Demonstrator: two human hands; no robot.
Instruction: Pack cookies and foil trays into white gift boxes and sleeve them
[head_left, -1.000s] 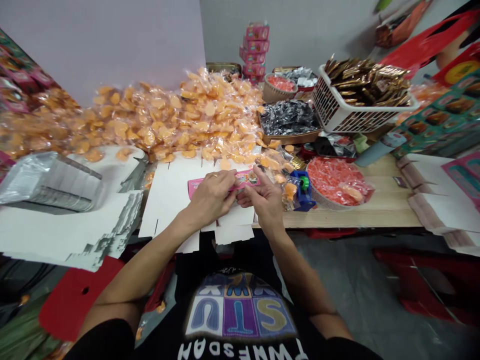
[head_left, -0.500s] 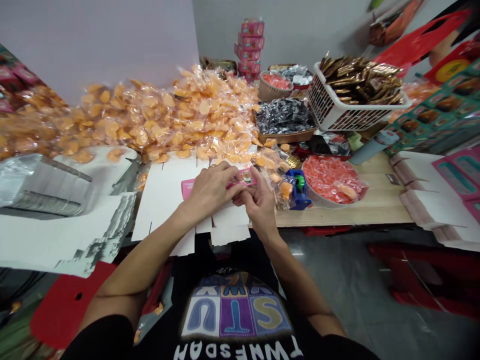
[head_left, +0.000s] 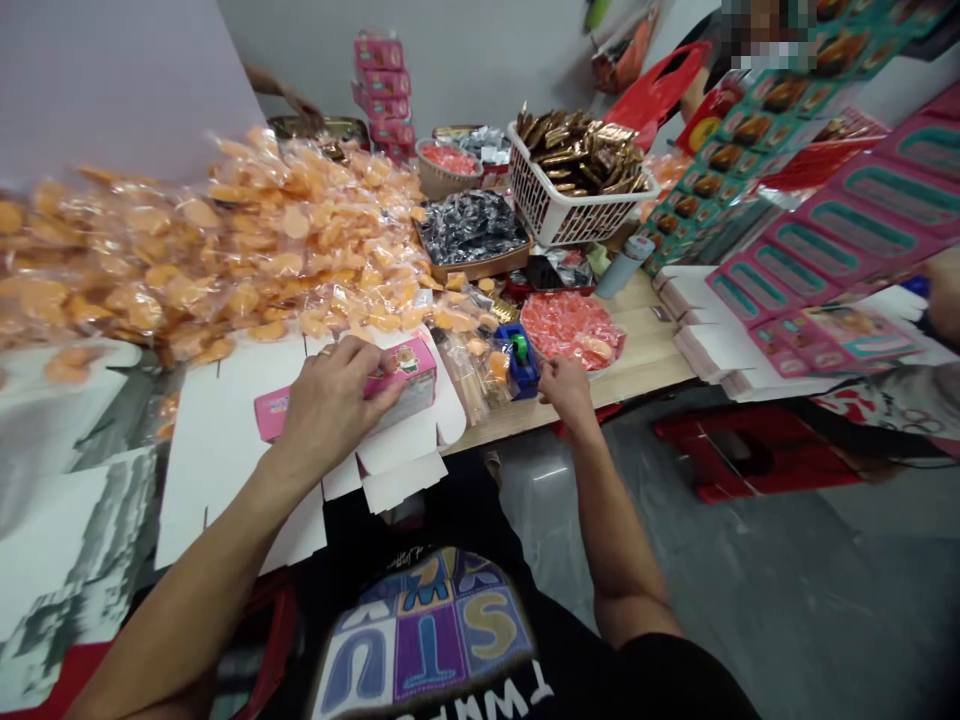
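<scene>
Left hand (head_left: pixel 330 400) clasps a pink printed carton (head_left: pixel 415 362), fingers over the top, thumb on the near side. Carton lies on white cardboard sheets (head_left: pixel 225 410) beneath that hand. Right hand (head_left: pixel 568 390) is out at the blue tape dispenser (head_left: pixel 524 382), fingers curled in at its right end. Whether a strip of tape is between the fingertips: too small to tell.

Change: half a second ago both hands met on the carton. Right hand has since left it for the dispenser; carton's right end now uncovered. My reading: carton rests on a one-handed steadying grip, leaving the right hand free to deal with tape.

Surroundings: red packets (head_left: pixel 571 328) just beyond the right hand. Heap of clear-wrapped orange pieces (head_left: pixel 292 225) beyond the left. Black sachets (head_left: pixel 472 225) farther out, between the two hands' lines. White plastic basket (head_left: pixel 570 218) of gold sachets (head_left: pixel 581 150) well beyond the right hand. Co-worker's hand (head_left: pixel 304 110) past the orange heap, well apart from both.
</scene>
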